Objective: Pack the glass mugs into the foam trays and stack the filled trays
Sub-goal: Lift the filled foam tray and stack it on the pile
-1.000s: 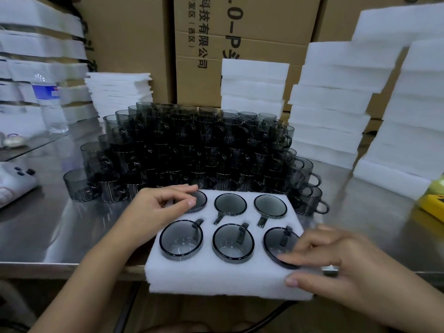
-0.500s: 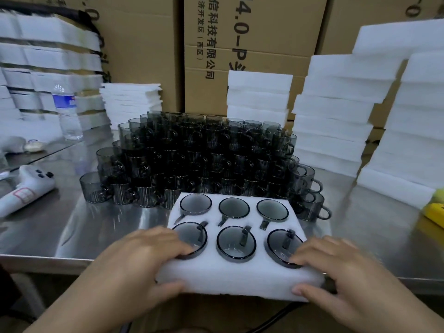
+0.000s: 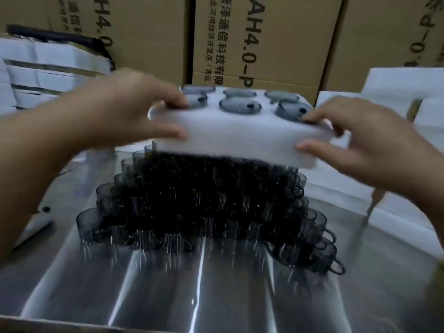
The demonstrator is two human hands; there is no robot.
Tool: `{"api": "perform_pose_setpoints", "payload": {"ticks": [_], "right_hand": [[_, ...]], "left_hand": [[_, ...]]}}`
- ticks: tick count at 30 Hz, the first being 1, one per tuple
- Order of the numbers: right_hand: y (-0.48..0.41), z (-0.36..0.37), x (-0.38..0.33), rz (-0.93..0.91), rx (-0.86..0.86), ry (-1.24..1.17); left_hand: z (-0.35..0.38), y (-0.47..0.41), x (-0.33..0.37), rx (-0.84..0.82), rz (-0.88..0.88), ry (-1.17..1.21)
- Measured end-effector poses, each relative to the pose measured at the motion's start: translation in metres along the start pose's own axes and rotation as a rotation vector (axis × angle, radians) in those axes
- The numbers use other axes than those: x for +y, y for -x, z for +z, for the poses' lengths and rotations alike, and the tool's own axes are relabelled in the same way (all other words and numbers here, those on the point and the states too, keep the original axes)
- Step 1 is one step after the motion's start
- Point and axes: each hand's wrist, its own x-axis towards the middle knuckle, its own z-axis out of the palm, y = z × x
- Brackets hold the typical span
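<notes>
One foam tray [image 3: 240, 138] is held in the air, clear of the table [image 3: 168, 289]. At far left stand stacked foam sheets [image 3: 36, 68], white and blurred. The left hand [image 3: 125, 111] grips the tray's left end, thumb on the near wall and a finger on top beside the nearest mug. Six dark glass mugs [image 3: 240, 108] sit in the tray's pockets in two rows of three, rims showing at the top face. Directly below the tray a pile of loose mugs [image 3: 204, 207] stands on the table, tiered several high, with handles projecting at its right side. Cardboard boxes [image 3: 264, 39] with printed lettering stand behind. The right hand [image 3: 355, 140] grips the tray's right end, thumb on the near wall and a fingertip on top. White foam blocks [image 3: 396, 92] lie at far right.
</notes>
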Motion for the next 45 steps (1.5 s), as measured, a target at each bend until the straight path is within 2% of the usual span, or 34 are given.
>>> {"api": "perform_pose_setpoints", "payload": {"ticks": [3, 9, 12, 15, 19, 22, 26, 28, 33, 35, 36, 37, 39, 41, 42, 45], "right_hand": [[-0.072, 0.039, 0.026, 0.056, 0.013, -0.013], [-0.19, 0.127, 0.055, 0.085, -0.085, 0.098], [-0.228, 0.174, 0.066, 0.08, -0.144, 0.126], [-0.252, 0.219, 0.078, 0.03, -0.3, 0.165], [-0.269, 0.271, 0.089, -0.006, -0.497, 0.219], [-0.275, 0.303, 0.094, -0.051, -0.567, 0.269], [-0.273, 0.338, 0.102, -0.103, -0.668, 0.399], [-0.269, 0.351, 0.104, -0.139, -0.73, 0.441], [-0.255, 0.374, 0.101, -0.134, -0.877, 0.401], [-0.248, 0.376, 0.098, -0.132, -0.937, 0.424], [-0.246, 0.375, 0.097, -0.119, -0.962, 0.43], [-0.245, 0.37, 0.096, -0.107, -0.964, 0.415], [-0.244, 0.355, 0.096, -0.062, -0.911, 0.34], [-0.247, 0.336, 0.094, 0.021, -0.73, 0.182], [-0.25, 0.326, 0.095, 0.047, -0.588, 0.141], [-0.26, 0.29, 0.113, 0.091, 0.02, 0.24]], "left_hand": [[0.002, -0.056, -0.056, -0.085, -0.104, -0.2], [0.029, -0.127, -0.158, -0.108, -0.053, -0.56], [0.066, -0.149, -0.192, -0.175, -0.134, -0.651], [0.111, -0.163, -0.219, -0.265, -0.151, -0.637], [0.164, -0.172, -0.25, -0.398, -0.148, -0.507], [0.2, -0.178, -0.269, -0.466, -0.112, -0.486], [0.236, -0.192, -0.281, -0.576, 0.036, -0.553], [0.251, -0.2, -0.284, -0.555, 0.096, -0.496], [0.28, -0.203, -0.279, -0.636, 0.122, -0.564], [0.285, -0.197, -0.277, -0.689, 0.259, -0.677], [0.287, -0.193, -0.278, -0.748, 0.247, -0.677], [0.283, -0.192, -0.277, -0.809, 0.126, -0.597], [0.267, -0.19, -0.28, -0.832, -0.016, -0.536], [0.248, -0.19, -0.281, -0.781, -0.101, -0.483], [0.241, -0.19, -0.283, -0.759, -0.107, -0.486], [0.22, -0.189, -0.286, -0.688, -0.148, -0.447]]}}
